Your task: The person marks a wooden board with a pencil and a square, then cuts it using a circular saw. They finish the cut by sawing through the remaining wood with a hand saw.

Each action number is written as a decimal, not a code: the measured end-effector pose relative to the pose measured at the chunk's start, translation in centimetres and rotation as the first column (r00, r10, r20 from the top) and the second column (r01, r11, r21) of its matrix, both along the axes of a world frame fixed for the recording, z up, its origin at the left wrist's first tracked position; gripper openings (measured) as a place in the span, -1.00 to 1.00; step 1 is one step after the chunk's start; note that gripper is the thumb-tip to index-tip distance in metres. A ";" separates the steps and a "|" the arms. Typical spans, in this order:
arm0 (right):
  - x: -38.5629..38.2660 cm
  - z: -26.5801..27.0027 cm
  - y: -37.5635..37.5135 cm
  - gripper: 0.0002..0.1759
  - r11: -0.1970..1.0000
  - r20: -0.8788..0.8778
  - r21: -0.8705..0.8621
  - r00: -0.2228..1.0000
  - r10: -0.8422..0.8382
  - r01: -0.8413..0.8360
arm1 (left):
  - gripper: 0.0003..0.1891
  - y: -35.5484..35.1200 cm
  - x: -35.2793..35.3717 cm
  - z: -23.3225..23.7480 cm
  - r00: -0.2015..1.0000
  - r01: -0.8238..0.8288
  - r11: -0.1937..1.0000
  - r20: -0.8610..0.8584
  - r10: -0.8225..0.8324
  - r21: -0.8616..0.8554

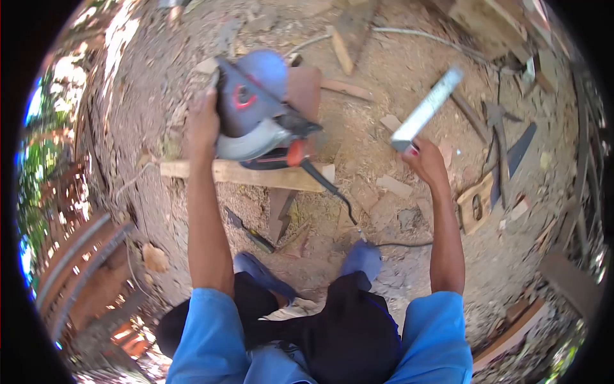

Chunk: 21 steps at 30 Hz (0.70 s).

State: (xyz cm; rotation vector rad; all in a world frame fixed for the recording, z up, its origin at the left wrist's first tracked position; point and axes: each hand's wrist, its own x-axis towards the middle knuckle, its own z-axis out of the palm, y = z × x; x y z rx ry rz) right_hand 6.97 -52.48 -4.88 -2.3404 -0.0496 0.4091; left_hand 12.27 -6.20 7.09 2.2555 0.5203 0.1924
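A circular saw (pixel 252 96) with a round blue-grey blade lies tipped on its side, its blade face upward. At its left edge is my left hand (pixel 204 121), with the fingers closed around the rim of the saw. My right hand (pixel 427 161) grips the near end of a shiny silver bar-like metal piece (pixel 430 105), which points up and to the right over the ground. Motion blur hides its finer details. Below the saw runs a light wooden plank (pixel 236 174), and a brown wood block (pixel 304 93) sits behind the saw.
A handsaw (pixel 476 201) and a hammer-like tool (pixel 495 121) lie at the right. Close to my feet is a dark-handled tool (pixel 252 233). The saw's black cord (pixel 400 244) crosses the ground past my shoe (pixel 363 258). Boards (pixel 83 269) are stacked at the left.
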 end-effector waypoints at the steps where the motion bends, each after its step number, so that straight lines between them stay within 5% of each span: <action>1: -0.4 -0.6 -0.9 -0.57 0.994 0.024 -0.103 0.999 0.036 -0.033 | -0.42 -1.4 -0.3 0.4 0.996 -0.009 1.000 0.085 0.011 -0.025; 3: -1.4 -1.1 -2.2 -0.58 0.970 0.083 -0.237 0.994 0.073 -0.051 | -0.47 -1.7 -0.7 0.0 0.993 -0.004 0.995 0.118 -0.008 0.101; 5: -2.0 -1.3 -3.0 -0.58 0.942 0.133 -0.332 0.986 0.099 -0.050 | -0.48 -3.4 -1.3 1.2 0.989 -0.045 0.998 0.139 0.050 -0.039; 14: -4.7 -3.0 -6.0 -0.56 0.892 0.227 -0.452 0.969 0.094 0.019 | -0.46 -2.1 -0.8 -1.1 0.978 -0.029 0.994 0.204 0.051 -0.107; 16: -4.8 -1.0 -3.1 -0.56 0.901 0.386 -0.413 0.922 0.045 0.129 | -0.45 -2.3 -1.1 -0.2 0.987 -0.069 0.996 0.141 0.078 -0.064; 18: -4.3 4.4 2.8 -0.55 0.976 0.547 -0.152 0.835 -0.051 0.159 | -0.44 -2.4 -1.1 0.2 0.988 -0.098 0.993 0.117 0.105 -0.060; 20: -4.3 9.9 9.2 -0.50 0.982 0.416 0.098 0.890 -0.188 0.162 | -0.43 -2.8 -1.4 0.0 0.985 -0.107 0.990 0.123 0.119 -0.095; 21: -4.3 11.8 11.4 -0.48 0.990 0.397 0.068 0.907 -0.141 0.124 | -0.43 -2.9 -1.6 0.0 0.986 -0.090 0.987 0.129 0.107 -0.133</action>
